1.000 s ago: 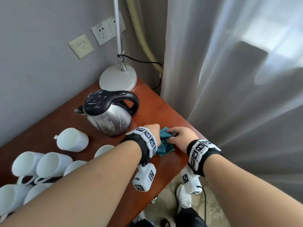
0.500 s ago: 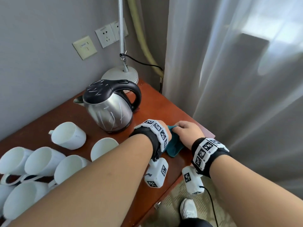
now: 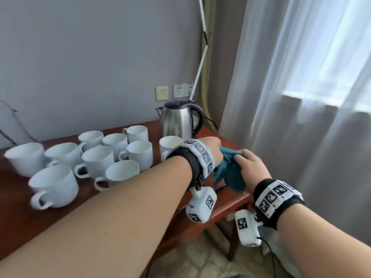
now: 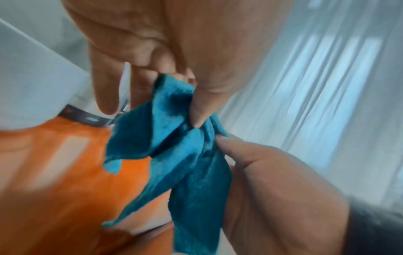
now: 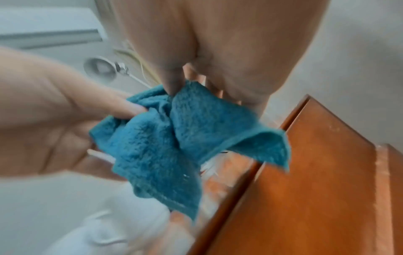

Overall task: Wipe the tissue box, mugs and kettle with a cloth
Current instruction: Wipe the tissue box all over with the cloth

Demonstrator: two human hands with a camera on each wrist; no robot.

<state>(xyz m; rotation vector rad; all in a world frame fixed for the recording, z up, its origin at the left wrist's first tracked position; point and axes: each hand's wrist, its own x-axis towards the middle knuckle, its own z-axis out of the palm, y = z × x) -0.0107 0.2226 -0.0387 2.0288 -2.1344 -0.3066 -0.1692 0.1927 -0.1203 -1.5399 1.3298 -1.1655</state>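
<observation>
The cloth (image 3: 228,171) has been lifted off the table (image 3: 224,201). One second ago, and again half a second ago, it lay bunched on the wood under both hands. It is now held in the air between them, above the table's corner at about 4 o'clock from the kettle (image 3: 180,121), with its loose ends hanging free.

The left hand (image 3: 208,147) is closed on the cloth: in the left wrist view the cloth is pinched between thumb and fingers near its upper fold. The right hand (image 3: 251,167) is likewise closed on the cloth; in the right wrist view its thumb and fingers are seen gathering an adjacent fold. Both grips are confirmed in the wrist views despite motion blur.

The head view has also swung toward the wall, so the kettle now appears at 12 o'clock from the hands and the mugs (image 3: 112,155) stand grouped at 9 o'clock. No tissue box is visible in any current view.

Meaning for the task: the cloth is judged to be picked up and being arranged for wiping. No item is in contact with the cloth yet. The kettle and the nearest mug are the closest candidates for a first wipe.
</observation>
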